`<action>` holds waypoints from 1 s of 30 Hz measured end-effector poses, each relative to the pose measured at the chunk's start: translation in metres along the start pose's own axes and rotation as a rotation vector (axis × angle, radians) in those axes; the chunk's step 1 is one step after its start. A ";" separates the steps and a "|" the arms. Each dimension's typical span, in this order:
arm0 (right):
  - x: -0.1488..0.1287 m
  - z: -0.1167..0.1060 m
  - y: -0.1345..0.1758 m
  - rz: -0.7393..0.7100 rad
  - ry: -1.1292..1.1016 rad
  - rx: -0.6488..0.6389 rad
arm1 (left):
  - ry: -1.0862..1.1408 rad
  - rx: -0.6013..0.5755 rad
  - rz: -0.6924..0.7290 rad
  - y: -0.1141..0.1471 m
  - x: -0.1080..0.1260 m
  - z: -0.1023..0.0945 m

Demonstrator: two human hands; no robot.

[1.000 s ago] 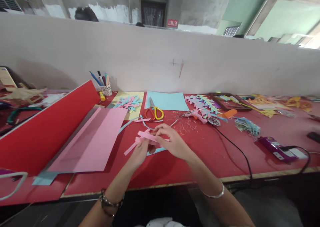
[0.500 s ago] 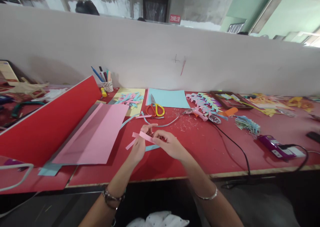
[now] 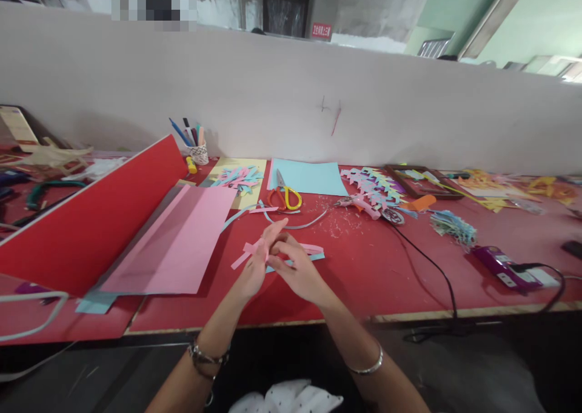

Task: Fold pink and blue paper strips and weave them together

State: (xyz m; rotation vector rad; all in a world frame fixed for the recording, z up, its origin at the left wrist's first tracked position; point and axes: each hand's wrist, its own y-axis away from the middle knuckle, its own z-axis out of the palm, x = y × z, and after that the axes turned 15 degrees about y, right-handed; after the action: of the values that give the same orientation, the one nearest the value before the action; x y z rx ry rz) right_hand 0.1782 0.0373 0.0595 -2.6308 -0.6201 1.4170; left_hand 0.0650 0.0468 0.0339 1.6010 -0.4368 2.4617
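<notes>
Close together above the red tabletop, my left hand [image 3: 256, 268] and my right hand [image 3: 297, 268] work on a pink paper strip [image 3: 249, 250]. The thumb and fingers of my left hand are closed on it, with its ends sticking out at the left. My right hand's fingertips pinch at the same place, partly hiding the strip. Another pink length [image 3: 313, 248] shows beyond my right hand. Under the hands lies a light blue strip [image 3: 318, 256]. Scissors [image 3: 285, 198] with red and yellow handles rest just beyond.
Pink paper sheets [image 3: 177, 243] lie left, beside a raised red board [image 3: 95, 219]. Cut strips [image 3: 239, 177] and a pen cup [image 3: 198, 153] are at the back. To the right are a pink glue gun [image 3: 366, 205], its black cord, and a purple power strip [image 3: 504, 268].
My right hand has moved left, closing in against my left hand. The pink strip between them is now mostly covered, and a pink length shows beyond the right hand.
</notes>
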 end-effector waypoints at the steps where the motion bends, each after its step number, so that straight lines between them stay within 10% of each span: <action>1: -0.001 0.000 0.000 0.015 -0.018 -0.004 | 0.015 -0.002 -0.003 0.000 0.000 0.000; 19: 0.002 0.003 0.006 0.143 -0.131 0.037 | -0.044 0.160 0.250 0.006 0.004 -0.008; 30: 0.005 -0.013 0.010 0.039 0.143 0.043 | -0.219 0.314 0.120 0.015 0.024 -0.005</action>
State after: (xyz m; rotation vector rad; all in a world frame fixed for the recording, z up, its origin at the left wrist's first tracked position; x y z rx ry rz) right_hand 0.1947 0.0312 0.0605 -2.6940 -0.5197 1.2233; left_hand 0.0461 0.0338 0.0521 2.0355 -0.1849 2.5529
